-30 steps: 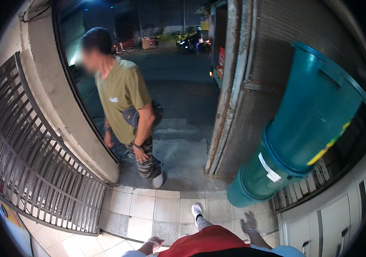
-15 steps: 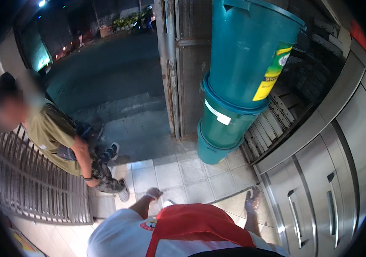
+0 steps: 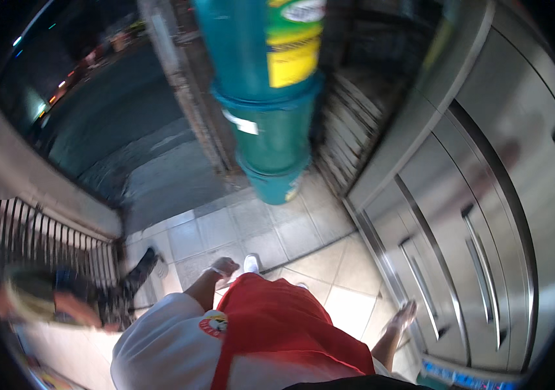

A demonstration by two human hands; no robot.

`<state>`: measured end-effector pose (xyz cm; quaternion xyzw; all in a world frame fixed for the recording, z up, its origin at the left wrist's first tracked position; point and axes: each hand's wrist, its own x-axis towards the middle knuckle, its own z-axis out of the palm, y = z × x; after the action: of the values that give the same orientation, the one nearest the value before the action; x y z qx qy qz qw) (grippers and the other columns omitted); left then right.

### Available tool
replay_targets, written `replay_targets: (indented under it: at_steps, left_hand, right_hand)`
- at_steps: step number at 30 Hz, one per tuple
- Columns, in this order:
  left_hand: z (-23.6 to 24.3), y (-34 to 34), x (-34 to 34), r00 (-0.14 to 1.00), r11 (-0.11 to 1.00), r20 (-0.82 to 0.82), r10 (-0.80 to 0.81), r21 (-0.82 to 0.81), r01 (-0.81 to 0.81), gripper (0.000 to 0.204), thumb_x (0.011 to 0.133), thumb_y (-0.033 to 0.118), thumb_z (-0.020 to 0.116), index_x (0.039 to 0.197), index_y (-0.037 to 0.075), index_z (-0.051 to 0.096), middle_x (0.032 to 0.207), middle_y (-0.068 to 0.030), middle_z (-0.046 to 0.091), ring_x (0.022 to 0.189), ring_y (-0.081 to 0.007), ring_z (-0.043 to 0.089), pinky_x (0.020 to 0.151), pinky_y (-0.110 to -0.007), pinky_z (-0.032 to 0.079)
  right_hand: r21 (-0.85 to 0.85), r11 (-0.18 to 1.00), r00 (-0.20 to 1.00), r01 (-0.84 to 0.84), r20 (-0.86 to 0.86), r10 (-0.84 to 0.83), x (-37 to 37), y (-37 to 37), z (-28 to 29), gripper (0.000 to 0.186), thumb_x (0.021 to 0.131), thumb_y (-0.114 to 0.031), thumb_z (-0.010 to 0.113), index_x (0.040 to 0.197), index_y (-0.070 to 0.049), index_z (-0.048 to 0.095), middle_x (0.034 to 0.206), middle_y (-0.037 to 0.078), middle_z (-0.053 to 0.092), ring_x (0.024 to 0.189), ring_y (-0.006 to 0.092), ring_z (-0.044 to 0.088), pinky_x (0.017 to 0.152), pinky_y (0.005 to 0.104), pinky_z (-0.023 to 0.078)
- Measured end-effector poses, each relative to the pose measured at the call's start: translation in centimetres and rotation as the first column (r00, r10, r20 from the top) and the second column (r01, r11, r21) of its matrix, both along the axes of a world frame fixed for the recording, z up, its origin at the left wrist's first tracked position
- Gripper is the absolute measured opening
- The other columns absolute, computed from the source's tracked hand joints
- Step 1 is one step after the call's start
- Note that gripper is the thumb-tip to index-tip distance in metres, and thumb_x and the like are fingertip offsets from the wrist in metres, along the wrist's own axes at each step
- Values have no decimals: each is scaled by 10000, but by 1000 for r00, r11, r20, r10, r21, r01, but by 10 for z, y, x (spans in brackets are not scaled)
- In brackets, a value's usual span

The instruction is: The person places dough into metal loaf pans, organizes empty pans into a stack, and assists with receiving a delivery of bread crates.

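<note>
My left hand, in a clear plastic glove, hangs beside my red apron, over the tiled floor. Its fingers are blurred and partly turned away, and no object shows in it. On the other side my right hand, also in a clear glove, is open with its fingers stretched out. It is close to the steel cabinet doors and their long bar handles; I cannot tell whether it touches them. One white shoe shows past the apron.
Stacked teal plastic bins stand ahead by a rusty door post. Beyond the doorway lies a dark street. At the left, a person is by a slatted metal bench. A blue-edged item shows at lower right.
My view has turned right and moved forward, so the bins shift left and the cabinets fill more of the picture. The person now appears lower at the left. My right hand is nearer the cabinet handles.
</note>
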<state>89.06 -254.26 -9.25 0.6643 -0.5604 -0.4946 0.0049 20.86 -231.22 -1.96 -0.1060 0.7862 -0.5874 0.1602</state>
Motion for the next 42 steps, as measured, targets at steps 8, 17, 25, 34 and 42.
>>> replay_targets:
  at_steps: [8, 17, 25, 34, 42]
  left_hand:
    - [2, -10, -11, 954, 932, -104, 281, -208, -297, 681, 906, 349, 741, 1463, 70, 466, 1392, -262, 573, 1240, -338, 608, 1028, -420, 496]
    - [275, -216, -94, 978, 288, -115, 177, -944, -163, 186, 998, 149, 582, 1096, 27, 682, 1040, -231, 685, 974, -374, 686, 766, -451, 541]
    - [714, -334, -135, 932, -722, 304, 198, -598, 349, 254, 997, 223, 620, 1174, 46, 663, 1093, -180, 677, 1012, -319, 676, 867, -436, 545]
    - [768, -472, -121, 776, -686, 403, 484, -376, 623, 363, 959, 386, 644, 1160, 84, 663, 1091, -137, 662, 1027, -334, 664, 879, -437, 568]
    - [783, -470, -128, 656, -516, 605, 452, -423, 745, 342, 1003, 391, 563, 1098, 79, 664, 1092, -154, 674, 1066, -331, 676, 838, -443, 580]
  right_hand:
    - [-116, 991, 982, -67, 169, 86, 28, -35, 59, 645, 981, -475, 602, 1455, -47, 510, 1429, 149, 564, 1241, 321, 583, 1035, 422, 455]
    - [168, 856, 869, -490, 22, 494, -8, -198, 134, 453, 931, -297, 724, 1238, 25, 631, 1225, 129, 682, 1070, 238, 654, 949, 387, 517]
    - [-284, 302, 406, -910, -462, 788, 190, -473, 451, 382, 998, -239, 658, 1340, -73, 624, 1342, 64, 636, 1199, 197, 607, 1087, 358, 439]
    - [-514, 480, 565, -711, -11, 825, 282, -606, 349, 491, 978, -372, 670, 1328, -31, 619, 1272, 88, 671, 1098, 212, 663, 919, 353, 506]
    - [-495, 454, 530, -741, -14, 848, 271, -725, 292, 643, 976, -453, 639, 1462, -56, 500, 1480, 94, 516, 1231, 254, 564, 1006, 397, 430]
